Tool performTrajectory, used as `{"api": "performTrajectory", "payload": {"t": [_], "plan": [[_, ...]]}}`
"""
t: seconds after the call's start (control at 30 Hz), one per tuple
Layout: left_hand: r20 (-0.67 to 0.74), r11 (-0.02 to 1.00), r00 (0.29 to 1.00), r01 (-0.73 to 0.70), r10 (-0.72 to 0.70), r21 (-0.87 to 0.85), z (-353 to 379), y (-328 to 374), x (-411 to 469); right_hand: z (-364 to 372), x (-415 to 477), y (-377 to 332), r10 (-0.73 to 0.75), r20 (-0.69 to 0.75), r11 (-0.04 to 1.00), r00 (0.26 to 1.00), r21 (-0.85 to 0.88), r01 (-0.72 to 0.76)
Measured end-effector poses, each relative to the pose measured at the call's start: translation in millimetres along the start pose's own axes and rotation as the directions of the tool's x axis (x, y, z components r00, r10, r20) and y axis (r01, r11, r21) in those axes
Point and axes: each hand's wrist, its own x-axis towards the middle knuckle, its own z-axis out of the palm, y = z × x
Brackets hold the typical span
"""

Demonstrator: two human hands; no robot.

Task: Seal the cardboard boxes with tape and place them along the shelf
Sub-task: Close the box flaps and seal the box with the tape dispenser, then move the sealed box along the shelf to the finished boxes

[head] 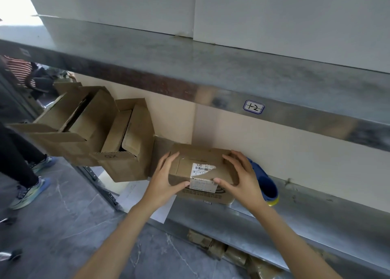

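Metal shelf [306, 211] | my left hand [166, 178] and right hand [241, 178] clasp the small box [202, 162] | seam perhaps sealed | slide left, flush beside open boxes [126, 152].

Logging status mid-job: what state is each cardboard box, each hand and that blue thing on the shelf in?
Small brown cardboard box with white label: flaps closed, on the grey metal shelf, tape unclear.
Left hand: grips the small box's left end.
Right hand: grips its right end.
Middle brown cardboard box: flaps open.
Far-left brown cardboard box: flaps open.
Blue and yellow object: lying on the shelf.
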Motion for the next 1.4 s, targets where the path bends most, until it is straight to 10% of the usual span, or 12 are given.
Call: {"api": "performTrajectory", "payload": {"t": [0.43,1.4], "plan": [[0.076,0.999,0.997,-0.012,0.015,-0.031,-20,0,3,11,-23,-25,0.341,0.053,0.927,0.938,0.144,-0.345],[0.311,0.836,0.779,-0.532,0.544,-0.132,13,162,31,-131,-133,-81,0.495,-0.544,0.827,0.677,0.057,-0.559]]}}
